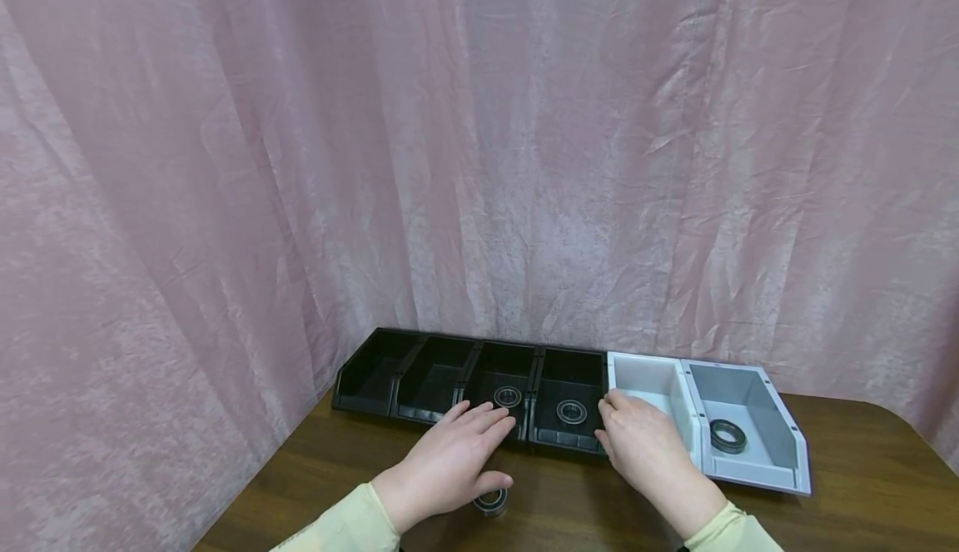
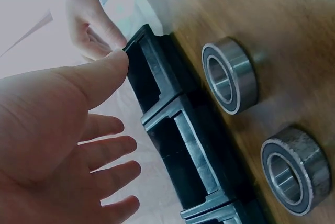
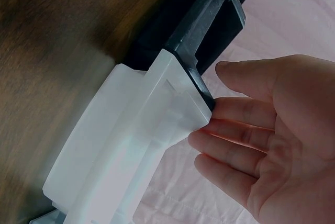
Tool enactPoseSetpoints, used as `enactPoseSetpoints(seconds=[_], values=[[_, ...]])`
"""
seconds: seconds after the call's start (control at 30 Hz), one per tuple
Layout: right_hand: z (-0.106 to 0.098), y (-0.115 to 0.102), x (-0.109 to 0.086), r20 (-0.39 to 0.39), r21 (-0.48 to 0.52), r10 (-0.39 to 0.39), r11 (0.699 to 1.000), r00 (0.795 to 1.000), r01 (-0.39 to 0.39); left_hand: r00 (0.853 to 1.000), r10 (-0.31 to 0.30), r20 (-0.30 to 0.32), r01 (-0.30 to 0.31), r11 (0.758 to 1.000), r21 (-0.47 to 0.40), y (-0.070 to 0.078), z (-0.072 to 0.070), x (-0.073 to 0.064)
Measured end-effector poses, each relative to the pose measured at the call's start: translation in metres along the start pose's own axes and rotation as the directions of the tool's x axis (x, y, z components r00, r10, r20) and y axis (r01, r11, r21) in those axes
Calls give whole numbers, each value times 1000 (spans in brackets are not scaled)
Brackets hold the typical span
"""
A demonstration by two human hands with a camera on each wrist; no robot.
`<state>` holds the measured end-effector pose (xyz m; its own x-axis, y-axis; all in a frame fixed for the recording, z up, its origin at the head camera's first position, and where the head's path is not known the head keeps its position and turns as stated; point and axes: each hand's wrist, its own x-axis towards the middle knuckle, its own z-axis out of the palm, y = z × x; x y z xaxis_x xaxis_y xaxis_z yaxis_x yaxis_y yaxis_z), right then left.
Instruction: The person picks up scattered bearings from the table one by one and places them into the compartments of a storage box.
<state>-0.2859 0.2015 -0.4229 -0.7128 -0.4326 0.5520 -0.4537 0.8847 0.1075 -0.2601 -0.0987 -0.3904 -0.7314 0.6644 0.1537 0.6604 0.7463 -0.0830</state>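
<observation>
My left hand (image 1: 453, 464) hovers with spread fingers before the third black bin (image 1: 490, 369) and holds nothing. Below its thumb, a bearing (image 1: 491, 502) lies on the table. In the left wrist view two steel bearings, one nearer the bins (image 2: 230, 76) and one farther down (image 2: 296, 171), stand beside the bin fronts. My right hand (image 1: 644, 444) is over the border of the fourth black bin (image 1: 573, 369) and the white bin (image 1: 648, 373). Its fingers are loosely bent near the bins' edge; whether they touch it I cannot tell. Nothing shows in its palm in the right wrist view.
Bearings lie in the third black bin (image 1: 507, 397), the fourth black bin (image 1: 572, 412) and the grey bin (image 1: 727, 436). More black bins (image 1: 375, 369) continue the row leftward. A pink curtain (image 1: 479, 161) hangs behind the wooden table (image 1: 854, 452).
</observation>
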Motion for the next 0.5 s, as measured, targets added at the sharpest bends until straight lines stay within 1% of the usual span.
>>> enactPoseSetpoints(seconds=[0.2, 0.5], values=[[-1, 0, 0, 3, 3, 0, 1000, 1000, 0, 1000, 15, -10, -15, 1000, 15, 2, 3, -3], [-1, 0, 0, 30, 0, 4, 1000, 1000, -4, 1000, 1, 24, -2, 1000, 15, -1, 9, -10]])
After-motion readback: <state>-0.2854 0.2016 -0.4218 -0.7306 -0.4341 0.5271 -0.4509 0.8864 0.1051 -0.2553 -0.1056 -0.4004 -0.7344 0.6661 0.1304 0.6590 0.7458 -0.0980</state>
